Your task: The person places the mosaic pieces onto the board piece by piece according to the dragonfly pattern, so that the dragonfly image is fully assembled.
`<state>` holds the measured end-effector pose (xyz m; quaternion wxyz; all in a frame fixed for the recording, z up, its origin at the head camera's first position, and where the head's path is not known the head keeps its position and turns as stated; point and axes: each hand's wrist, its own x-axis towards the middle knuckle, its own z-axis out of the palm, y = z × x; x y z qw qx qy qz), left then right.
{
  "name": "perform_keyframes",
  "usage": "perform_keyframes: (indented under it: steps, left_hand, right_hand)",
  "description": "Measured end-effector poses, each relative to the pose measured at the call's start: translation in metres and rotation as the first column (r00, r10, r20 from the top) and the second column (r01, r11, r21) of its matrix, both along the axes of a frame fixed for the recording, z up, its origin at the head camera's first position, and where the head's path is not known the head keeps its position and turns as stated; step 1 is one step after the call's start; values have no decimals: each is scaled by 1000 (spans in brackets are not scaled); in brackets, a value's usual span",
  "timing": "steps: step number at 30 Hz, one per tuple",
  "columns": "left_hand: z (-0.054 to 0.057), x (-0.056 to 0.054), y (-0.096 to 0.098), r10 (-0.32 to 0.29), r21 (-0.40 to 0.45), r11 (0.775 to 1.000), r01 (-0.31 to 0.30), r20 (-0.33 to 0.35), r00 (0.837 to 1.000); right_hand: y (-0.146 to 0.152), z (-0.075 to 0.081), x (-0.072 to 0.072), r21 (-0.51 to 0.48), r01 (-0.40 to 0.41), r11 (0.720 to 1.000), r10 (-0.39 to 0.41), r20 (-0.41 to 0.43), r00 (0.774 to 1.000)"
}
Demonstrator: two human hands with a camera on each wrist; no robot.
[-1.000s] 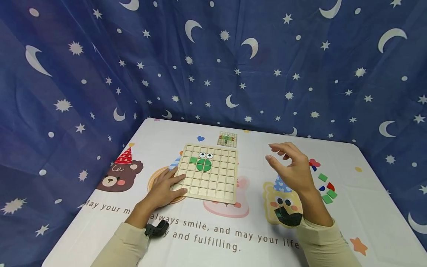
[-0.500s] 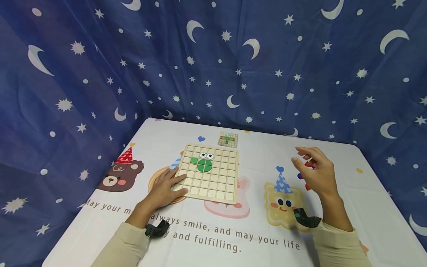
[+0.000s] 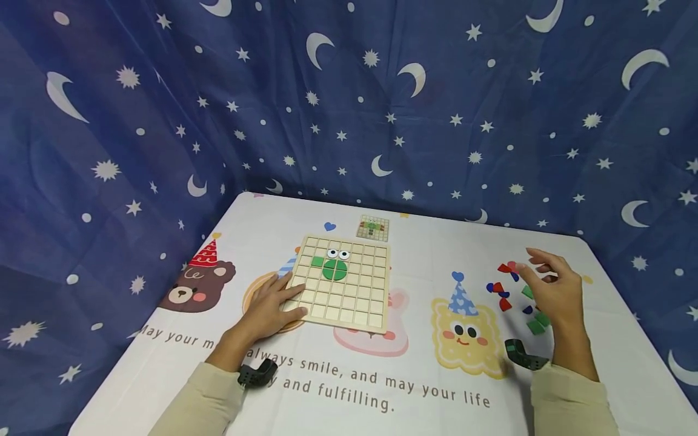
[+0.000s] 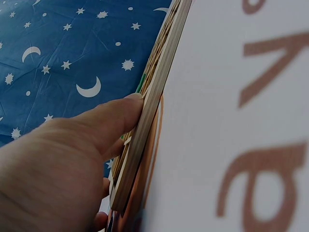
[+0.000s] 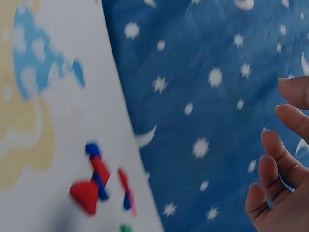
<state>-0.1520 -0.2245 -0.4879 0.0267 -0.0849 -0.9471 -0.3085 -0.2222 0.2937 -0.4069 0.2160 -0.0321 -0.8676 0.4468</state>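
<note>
My left hand [image 3: 272, 309] rests on the left edge of a wooden grid board [image 3: 349, 300], fingers spread over its rim. In the left wrist view the thumb [image 4: 116, 116] lies on the board's edge. Set in the grid are two eye tiles [image 3: 338, 255], a green disc of quarter pieces [image 3: 335, 270] and a green square tile [image 3: 317, 261]. My right hand [image 3: 558, 290] is raised over loose pieces at the right, fingers loosely bent, thumb and fingertips apart, nothing between them. Below it lie red pieces [image 3: 505, 304], blue pieces [image 3: 527, 309] and green square tiles [image 3: 536, 327].
A small pattern card [image 3: 373, 227] lies behind the board, showing a similar gridded figure. The white tablecloth [image 3: 425, 242] has printed animals and lettering. A blue curtain [image 3: 349, 121] with moons and stars stands behind and to the left of the table.
My right hand has moved right, away from the board's side and over the loose pieces, uncovering the red and blue ones. The left hand and the board have stayed put.
</note>
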Motion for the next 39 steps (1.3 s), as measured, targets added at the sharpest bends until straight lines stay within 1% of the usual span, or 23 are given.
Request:
perform_keyframes:
  steps: [4,8,13,16,20,24,26,32,35,39]
  left_hand:
    - [-1,0,0,1,-2,1000,-1,-3,1000]
    - [-2,-1,-1,4,-4,1000,-4,-7,1000]
    - [-2,-1,0,1,-6,1000,-1,-12,1000]
    - [-1,0,0,0,-2,1000,0,-9,1000]
    - [0,1,0,0,-2,1000,0,-10,1000]
    - [0,1,0,5,-4,1000,-5,-5,1000]
    - [0,1,0,9,-1,1000,-9,1,1000]
    - [0,1,0,8,2,1000,-8,-2,1000]
    - [0,1,0,6,0,1000,-6,-2,1000]
    - [0,1,0,9,-2,1000,-9,2,1000]
  right_hand:
    - [17,-12,-5,0,72,997,-72,97,993]
    - [31,-24,-9,8,111,994,-110,198,974]
    - [45,-36,-14,14,135,991,-132,337,932]
    - [52,-44,-16,5,138,990,-129,394,910]
    - [62,-59,-18,16,117,993,-111,467,877]
    - [70,-73,-23,63,89,994,-109,507,855]
    - [72,-77,-25,91,85,992,-120,511,851]
    - [71,-81,-30,177,77,981,-161,536,828]
    - [71,-82,-30,214,62,975,-170,537,826]
    - [69,-83,-30,228,69,971,-182,527,830]
